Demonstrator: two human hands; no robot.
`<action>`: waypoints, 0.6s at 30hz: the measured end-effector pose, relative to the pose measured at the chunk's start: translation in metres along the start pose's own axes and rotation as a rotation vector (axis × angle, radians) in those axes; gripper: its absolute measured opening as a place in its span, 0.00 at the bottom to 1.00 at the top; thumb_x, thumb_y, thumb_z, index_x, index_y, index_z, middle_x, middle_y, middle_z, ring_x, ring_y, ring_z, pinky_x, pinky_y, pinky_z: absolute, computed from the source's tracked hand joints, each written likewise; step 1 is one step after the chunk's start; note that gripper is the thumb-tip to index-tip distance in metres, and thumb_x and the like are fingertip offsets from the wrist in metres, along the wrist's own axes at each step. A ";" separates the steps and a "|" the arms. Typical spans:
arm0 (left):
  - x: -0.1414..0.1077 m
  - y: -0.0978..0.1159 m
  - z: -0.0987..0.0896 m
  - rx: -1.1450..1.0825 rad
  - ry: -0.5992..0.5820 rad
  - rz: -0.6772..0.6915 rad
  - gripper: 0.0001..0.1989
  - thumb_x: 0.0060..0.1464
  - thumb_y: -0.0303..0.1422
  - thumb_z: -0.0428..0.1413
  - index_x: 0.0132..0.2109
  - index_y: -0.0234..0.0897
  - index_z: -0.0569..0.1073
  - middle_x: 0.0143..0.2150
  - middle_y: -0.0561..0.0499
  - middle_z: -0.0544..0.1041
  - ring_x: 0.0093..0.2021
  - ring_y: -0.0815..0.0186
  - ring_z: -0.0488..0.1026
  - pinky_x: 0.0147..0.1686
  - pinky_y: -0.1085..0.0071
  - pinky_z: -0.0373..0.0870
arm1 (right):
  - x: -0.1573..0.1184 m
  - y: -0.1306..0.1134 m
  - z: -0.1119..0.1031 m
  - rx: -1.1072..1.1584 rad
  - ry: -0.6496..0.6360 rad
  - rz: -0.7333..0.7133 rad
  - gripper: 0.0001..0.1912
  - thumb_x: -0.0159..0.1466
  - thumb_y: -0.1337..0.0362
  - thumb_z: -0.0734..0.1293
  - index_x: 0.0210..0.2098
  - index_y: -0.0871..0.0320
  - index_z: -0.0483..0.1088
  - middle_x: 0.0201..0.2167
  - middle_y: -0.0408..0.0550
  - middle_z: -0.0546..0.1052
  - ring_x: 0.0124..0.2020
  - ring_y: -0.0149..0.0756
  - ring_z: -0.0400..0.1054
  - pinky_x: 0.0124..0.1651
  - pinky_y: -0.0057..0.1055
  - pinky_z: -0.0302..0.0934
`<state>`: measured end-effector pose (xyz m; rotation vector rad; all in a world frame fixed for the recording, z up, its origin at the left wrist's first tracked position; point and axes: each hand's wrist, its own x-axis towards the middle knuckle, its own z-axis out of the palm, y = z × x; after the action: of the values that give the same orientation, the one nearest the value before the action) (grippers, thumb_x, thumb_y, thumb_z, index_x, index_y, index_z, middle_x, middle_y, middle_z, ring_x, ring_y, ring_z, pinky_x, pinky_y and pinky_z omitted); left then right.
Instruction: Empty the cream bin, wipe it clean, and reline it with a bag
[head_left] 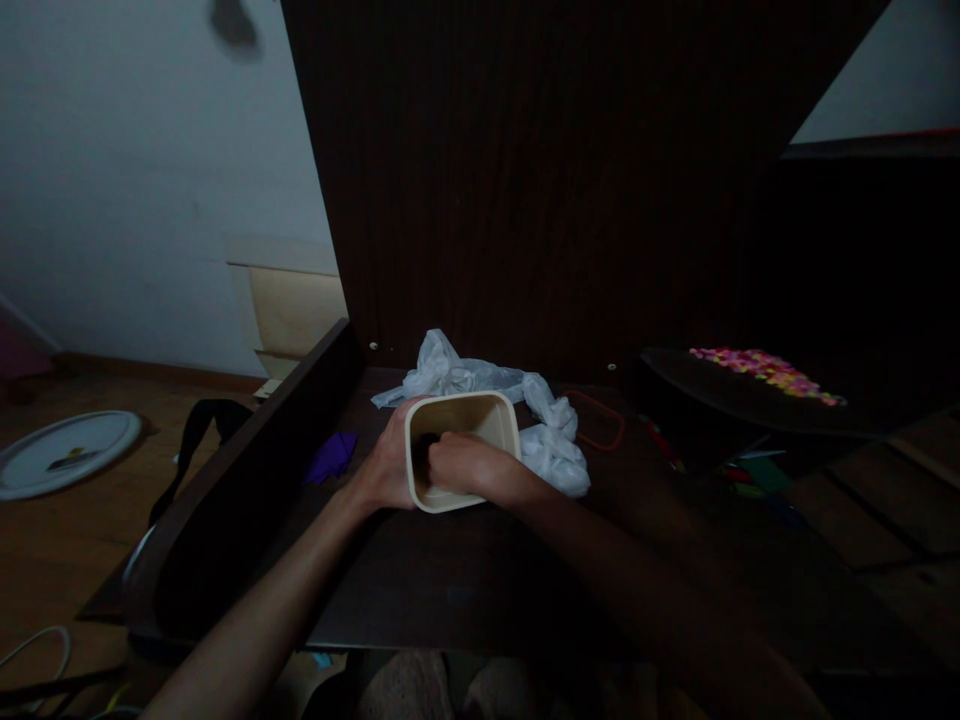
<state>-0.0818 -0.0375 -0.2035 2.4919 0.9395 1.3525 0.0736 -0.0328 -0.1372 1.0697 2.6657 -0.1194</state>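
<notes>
My left hand [390,455] is wrapped round the left side of a cream plastic container [495,415] with rounded corners, its open mouth tilted toward me. Inside the container sits my right hand [461,462], with its fingers curled near the left inner wall. A dark patch shows by those fingers; whether they grip anything is hidden. Behind the container and to its right lie crumpled white plastic bags [555,455] on the dark brown wooden surface [420,590].
A purple cloth [331,457] lies at the left, beside the raised wooden side edge [247,470]. An orange loop [621,430] is behind on the right. Further right, a dark shelf holds pink and yellow beads or petals [772,372]. A white lid [67,455] rests on the floor.
</notes>
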 end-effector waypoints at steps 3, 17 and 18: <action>0.000 0.001 -0.001 -0.016 0.002 -0.004 0.57 0.31 0.36 0.71 0.67 0.35 0.54 0.64 0.34 0.67 0.63 0.38 0.69 0.62 0.43 0.70 | -0.003 -0.003 -0.001 0.031 -0.014 0.101 0.17 0.68 0.70 0.60 0.45 0.67 0.81 0.42 0.64 0.83 0.46 0.50 0.80 0.44 0.36 0.72; 0.001 0.003 -0.002 -0.005 0.001 0.026 0.54 0.37 0.45 0.70 0.67 0.35 0.54 0.63 0.34 0.67 0.62 0.37 0.69 0.63 0.43 0.70 | 0.000 0.003 0.005 -0.032 0.085 0.128 0.24 0.69 0.68 0.60 0.60 0.76 0.69 0.60 0.74 0.72 0.60 0.54 0.69 0.61 0.42 0.63; 0.002 0.004 -0.002 -0.008 -0.003 0.021 0.53 0.37 0.46 0.69 0.67 0.35 0.54 0.63 0.35 0.68 0.62 0.37 0.69 0.63 0.44 0.70 | 0.000 0.004 0.005 -0.036 0.086 0.087 0.22 0.69 0.68 0.60 0.58 0.73 0.72 0.57 0.70 0.75 0.57 0.50 0.72 0.58 0.38 0.65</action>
<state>-0.0812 -0.0397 -0.1997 2.5034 0.9081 1.3561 0.0773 -0.0308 -0.1417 1.2027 2.6804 -0.0079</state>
